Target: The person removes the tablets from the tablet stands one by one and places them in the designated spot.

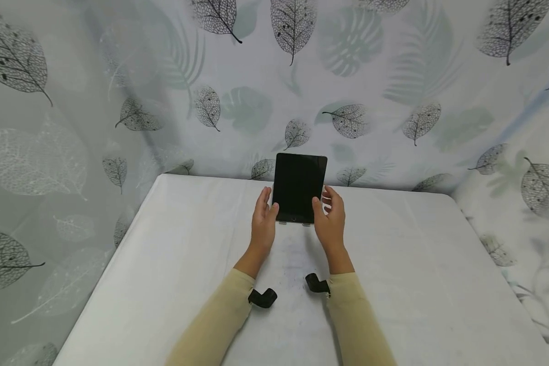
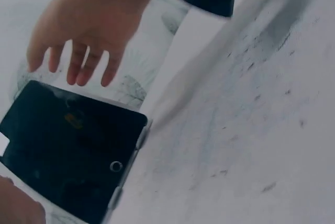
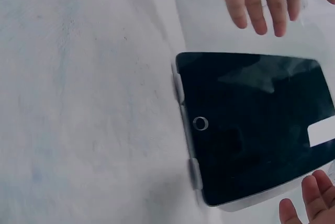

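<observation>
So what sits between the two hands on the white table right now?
The black tablet with a dark screen, propped upright, stands between the left hand and right hand. The head view shows this best; neither hand clearly grips it.

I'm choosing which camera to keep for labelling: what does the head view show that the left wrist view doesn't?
Only the head view shows the whole setting: both sleeved forearms, the left hand and right hand either side of the upright tablet, the full table and the leaf-print backdrop. Only the left wrist view shows the tablet's round home button and the small tabs along its bottom edge up close. Both show the dark screen, spread fingers and the white cloth.
</observation>
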### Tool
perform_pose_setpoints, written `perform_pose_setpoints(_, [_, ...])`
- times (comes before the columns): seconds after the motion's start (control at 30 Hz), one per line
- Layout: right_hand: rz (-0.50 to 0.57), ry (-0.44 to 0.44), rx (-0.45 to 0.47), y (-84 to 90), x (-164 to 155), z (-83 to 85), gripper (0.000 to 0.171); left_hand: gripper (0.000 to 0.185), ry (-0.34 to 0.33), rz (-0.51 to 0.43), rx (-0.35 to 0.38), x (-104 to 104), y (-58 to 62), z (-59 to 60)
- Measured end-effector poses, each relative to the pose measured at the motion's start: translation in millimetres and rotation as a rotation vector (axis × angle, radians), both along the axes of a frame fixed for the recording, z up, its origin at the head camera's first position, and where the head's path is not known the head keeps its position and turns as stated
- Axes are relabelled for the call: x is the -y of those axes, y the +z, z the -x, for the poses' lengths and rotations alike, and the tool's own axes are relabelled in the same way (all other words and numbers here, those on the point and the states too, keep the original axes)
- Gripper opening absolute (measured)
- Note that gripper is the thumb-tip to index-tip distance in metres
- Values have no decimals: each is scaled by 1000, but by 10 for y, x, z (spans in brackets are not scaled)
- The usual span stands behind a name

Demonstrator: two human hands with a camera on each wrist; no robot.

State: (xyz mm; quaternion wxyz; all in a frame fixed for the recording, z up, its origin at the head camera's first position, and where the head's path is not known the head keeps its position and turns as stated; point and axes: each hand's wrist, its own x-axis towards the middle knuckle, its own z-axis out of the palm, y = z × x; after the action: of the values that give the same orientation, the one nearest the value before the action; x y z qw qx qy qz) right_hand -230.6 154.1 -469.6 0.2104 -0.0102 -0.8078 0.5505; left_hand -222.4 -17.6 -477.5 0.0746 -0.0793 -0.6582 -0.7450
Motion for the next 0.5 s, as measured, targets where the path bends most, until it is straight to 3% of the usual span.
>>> perform_pose_setpoints(0.17, [142, -49, 121, -182, 15, 67, 54, 58, 25, -104, 99, -58, -128, 35])
perform_pose_setpoints(0.5, [231, -96, 121, -386, -24, 160, 44, 56, 115, -79, 161, -80, -224, 185])
